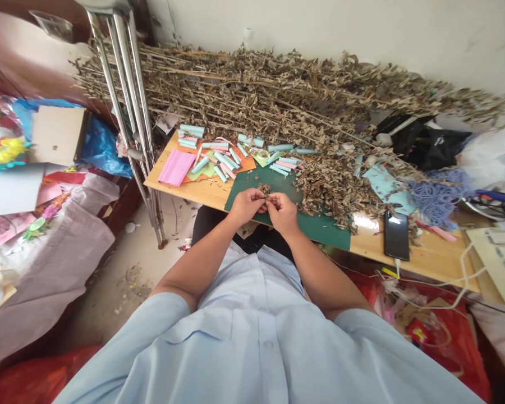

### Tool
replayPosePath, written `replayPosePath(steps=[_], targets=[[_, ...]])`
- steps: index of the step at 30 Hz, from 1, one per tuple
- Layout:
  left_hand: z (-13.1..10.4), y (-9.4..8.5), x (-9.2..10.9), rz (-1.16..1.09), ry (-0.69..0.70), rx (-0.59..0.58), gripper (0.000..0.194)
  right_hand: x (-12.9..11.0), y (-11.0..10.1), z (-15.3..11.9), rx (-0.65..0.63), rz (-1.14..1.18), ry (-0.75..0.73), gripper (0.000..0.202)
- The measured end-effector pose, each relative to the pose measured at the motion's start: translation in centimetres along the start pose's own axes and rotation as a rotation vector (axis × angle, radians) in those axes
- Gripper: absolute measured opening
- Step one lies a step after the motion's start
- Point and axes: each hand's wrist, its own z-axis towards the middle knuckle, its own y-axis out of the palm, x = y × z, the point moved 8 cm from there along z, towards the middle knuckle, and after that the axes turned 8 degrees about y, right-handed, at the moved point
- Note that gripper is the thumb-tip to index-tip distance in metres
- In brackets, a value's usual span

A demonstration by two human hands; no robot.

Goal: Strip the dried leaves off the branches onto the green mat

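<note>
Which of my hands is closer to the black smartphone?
Right. Your right hand is at the green mat, left of the black smartphone; your left hand meets it at the fingertips but sits farther left, away from the phone.

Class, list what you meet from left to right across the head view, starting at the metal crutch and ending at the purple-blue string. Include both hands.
Metal crutch → pink paper → left hand → right hand → loose dried leaves → black phone → purple-blue string.
</note>
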Motion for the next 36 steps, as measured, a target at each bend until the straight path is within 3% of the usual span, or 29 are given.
replayPosePath(steps=[13,21,26,36], targets=[[-0.2,0.0,0.5,0.067,0.026,0.007,0.011,0.0,0.0,-0.1,-0.012,0.001,0.024,0.011],[-0.1,-0.2,0.6,0.026,-0.009,0.005,0.013,2.0,-0.6,0.9,0.067,0.206,0.199,0.018],[0.0,0.0,0.1,-0.017,-0.02,-0.022,0.023,1.5,-0.3,0.8,0.017,0.145,0.157,0.016],[-0.2,0.3,0.6,0.021,-0.034,-0.042,0.019,0.1,-0.2,0.3,-0.068,0.028,0.035,0.016]])
